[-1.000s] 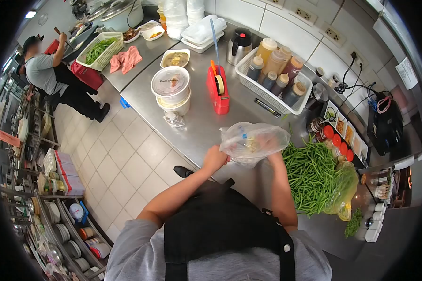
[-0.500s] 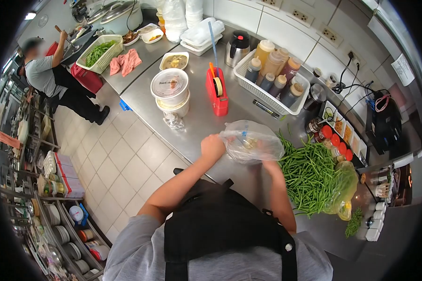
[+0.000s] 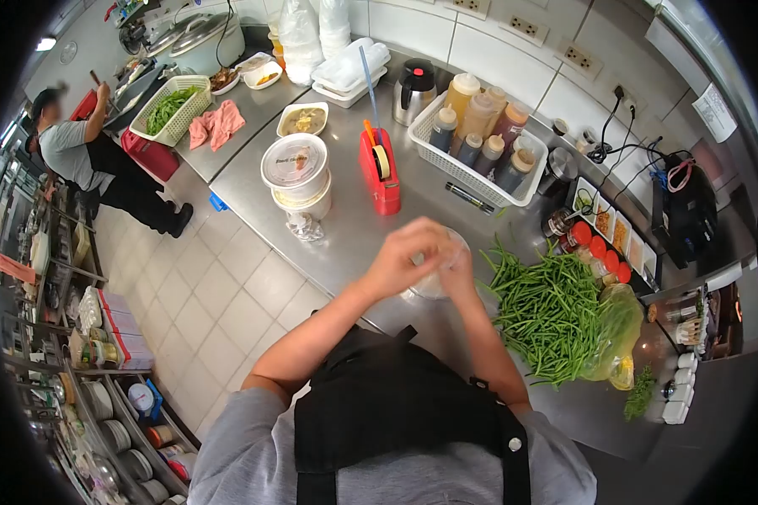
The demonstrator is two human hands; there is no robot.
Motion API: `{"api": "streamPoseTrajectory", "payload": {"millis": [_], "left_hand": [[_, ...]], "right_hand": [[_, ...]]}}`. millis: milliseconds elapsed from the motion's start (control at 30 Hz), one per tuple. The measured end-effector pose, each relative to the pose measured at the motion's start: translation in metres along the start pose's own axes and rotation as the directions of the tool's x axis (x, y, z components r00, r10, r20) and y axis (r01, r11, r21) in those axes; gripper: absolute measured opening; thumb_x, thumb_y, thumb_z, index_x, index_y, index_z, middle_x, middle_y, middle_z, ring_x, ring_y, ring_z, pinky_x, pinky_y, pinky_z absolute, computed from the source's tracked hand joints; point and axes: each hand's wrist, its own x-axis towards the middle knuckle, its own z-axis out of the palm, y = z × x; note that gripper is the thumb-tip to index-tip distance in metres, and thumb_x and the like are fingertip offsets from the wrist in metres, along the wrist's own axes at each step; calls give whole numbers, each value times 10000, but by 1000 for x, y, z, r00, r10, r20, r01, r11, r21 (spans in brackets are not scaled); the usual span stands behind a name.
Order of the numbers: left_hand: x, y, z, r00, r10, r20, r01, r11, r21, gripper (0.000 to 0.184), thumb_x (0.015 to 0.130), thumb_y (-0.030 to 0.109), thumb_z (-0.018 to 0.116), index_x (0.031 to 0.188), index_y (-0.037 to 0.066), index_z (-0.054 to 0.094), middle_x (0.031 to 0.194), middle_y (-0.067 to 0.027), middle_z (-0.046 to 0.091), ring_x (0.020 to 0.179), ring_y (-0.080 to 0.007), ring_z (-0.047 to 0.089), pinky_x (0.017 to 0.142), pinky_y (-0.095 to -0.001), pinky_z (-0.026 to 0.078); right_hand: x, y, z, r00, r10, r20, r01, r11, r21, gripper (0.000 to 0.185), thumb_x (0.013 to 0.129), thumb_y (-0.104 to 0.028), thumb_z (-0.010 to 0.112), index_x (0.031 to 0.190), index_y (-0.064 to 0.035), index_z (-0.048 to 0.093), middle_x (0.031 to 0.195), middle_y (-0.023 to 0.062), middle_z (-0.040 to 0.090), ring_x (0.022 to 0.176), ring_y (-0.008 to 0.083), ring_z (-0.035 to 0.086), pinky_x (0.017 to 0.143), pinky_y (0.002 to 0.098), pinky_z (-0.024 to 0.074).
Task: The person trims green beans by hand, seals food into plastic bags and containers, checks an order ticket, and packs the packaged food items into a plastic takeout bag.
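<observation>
My left hand [image 3: 406, 256] and my right hand [image 3: 456, 269] meet above the steel counter [image 3: 362, 231]. Between and below them is a clear plastic bag [image 3: 429, 288], mostly hidden by the hands; its contents cannot be made out now. Curled fingers of my left hand come together at the bag's gathered top. My right hand is closed around the bag close beside it. Ahead of the hands stands a red tape dispenser [image 3: 386, 192] with a roll of tape. Stacked lidded tubs [image 3: 296, 168] are to its left. A pile of green beans [image 3: 543, 316] lies right of my right hand.
A white basket [image 3: 505, 196] of sauce bottles stands at the back, with a marker [image 3: 469, 199] before it. Red-lidded jars [image 3: 598, 248] line the right side. Another person [image 3: 84, 151] works at the far left. Green herbs [image 3: 640, 394] lie at lower right.
The bag hung spread between my separated hands. Now the hands have come together at its top, the left moving right and up, and the bag sits lower beneath them.
</observation>
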Motion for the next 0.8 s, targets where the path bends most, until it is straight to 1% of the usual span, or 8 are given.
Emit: {"api": "streamPoseTrajectory", "payload": {"millis": [67, 133, 200, 233, 367, 433, 600, 800], "left_hand": [[6, 4, -11, 883, -332, -333, 229, 922, -313, 638, 680, 85, 800, 1232, 30, 484, 1195, -100, 509, 1008, -214, 552, 839, -329, 466], [-9, -22, -16, 925, -281, -254, 230, 949, -215, 721, 649, 157, 830, 1252, 21, 458, 1219, -119, 497, 1079, -247, 511, 909, -356, 423], [-33, -55, -7, 986, -164, -37, 168, 977, 132, 920, 534, 356, 881, 1272, 26, 443, 1265, -161, 468, 1209, -327, 406, 1026, -409, 327], [-29, -52, -2, 987, -159, -28, 161, 978, 133, 920, 534, 356, 881, 1272, 26, 443, 1265, -161, 468, 1209, -327, 406, 1026, -409, 327], [-1, -51, 35, 910, -164, 380, 51, 955, 291, 722, 665, 403, 771, 1244, 114, 451, 1349, -129, 416, 1220, -346, 434, 989, -421, 386], [5, -73, 54, 887, -165, 432, 28, 951, 308, 637, 700, 384, 740, 1211, 119, 467, 1316, -117, 444, 1198, -337, 453, 965, -418, 400], [15, -100, 63, 859, -162, 485, 16, 957, 290, 427, 789, 339, 663, 1127, 133, 506, 1235, -86, 512, 1145, -315, 503, 904, -409, 436], [5, -137, 73, 828, -134, 544, -14, 965, 260, 194, 875, 233, 532, 1036, 124, 520, 939, -71, 623, 878, -298, 618, 756, -423, 481]], "right_hand": [[6, -8, 0, 995, 88, 45, -94, 983, 155, 379, 794, -73, 662, 1168, -39, 610, 1278, 132, 536, 1124, 251, 550, 923, 338, 433], [13, -25, -10, 933, 341, 115, -358, 848, 390, 201, 811, -43, 615, 998, -16, 682, 1155, 126, 584, 1020, 228, 583, 874, 304, 441], [18, -42, -18, 962, 258, 93, -274, 901, 336, 217, 800, -40, 616, 1006, -18, 682, 1089, 111, 573, 988, 222, 574, 867, 303, 438], [21, -47, -21, 982, 172, 78, -187, 943, 276, 234, 790, -37, 617, 1014, -21, 682, 1023, 96, 562, 956, 216, 564, 859, 301, 434], [23, -59, -7, 993, -106, 51, 83, 938, 337, 278, 741, -27, 640, 1013, -43, 691, 924, 70, 503, 927, 210, 540, 860, 304, 423], [19, -58, 0, 984, -136, 114, 124, 986, 110, 344, 687, -6, 658, 1020, -84, 700, 923, 66, 479, 928, 219, 524, 862, 318, 413], [-3, -59, -2, 997, -34, 67, 29, 997, 71, 308, 686, 20, 658, 969, -92, 702, 931, 70, 532, 932, 241, 544, 844, 334, 425], [-8, -57, -50, 986, 133, -100, -123, 987, 100, 124, 871, -56, 596, 953, -44, 689, 895, 67, 568, 819, 193, 552, 717, 285, 438]]}}
